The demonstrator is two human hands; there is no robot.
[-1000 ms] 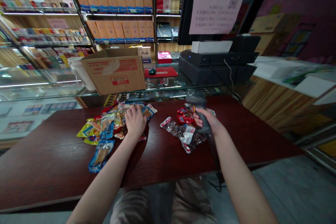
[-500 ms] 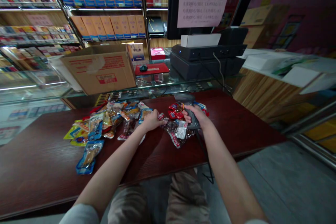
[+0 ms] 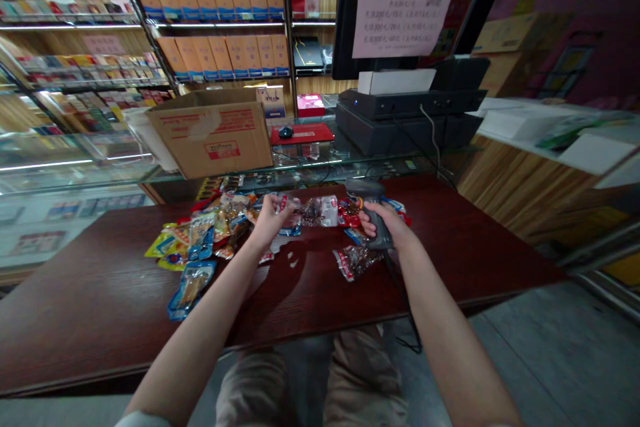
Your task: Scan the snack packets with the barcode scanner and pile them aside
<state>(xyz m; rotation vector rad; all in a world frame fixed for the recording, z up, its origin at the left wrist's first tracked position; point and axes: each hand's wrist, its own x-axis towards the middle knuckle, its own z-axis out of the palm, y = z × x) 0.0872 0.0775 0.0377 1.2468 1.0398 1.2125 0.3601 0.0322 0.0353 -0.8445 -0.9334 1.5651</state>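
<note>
My left hand (image 3: 273,219) pinches one end of a clear snack packet (image 3: 319,211) with dark food inside, held up above the table. My right hand (image 3: 383,221) is wrapped round the handle of a grey barcode scanner (image 3: 377,230), its head tipped to the left near the packet. Behind and beside the scanner lie red snack packets (image 3: 349,212). Another clear packet (image 3: 356,260) of dark food rests on the table below the scanner. A pile of mixed snack packets (image 3: 225,217) lies left of my left hand, with a blue-edged packet (image 3: 191,289) in front.
The dark red wooden table (image 3: 115,320) borders a glass counter (image 3: 320,163). On the counter stand a cardboard box (image 3: 215,137), a mouse (image 3: 285,133) on a red mat and a dark cash register (image 3: 405,120). The scanner's cable (image 3: 406,297) hangs over the table edge.
My left hand has lifted the clear packet off the table and moved up and left with it. The scanner stays in my right hand. The view has shifted slightly left.
</note>
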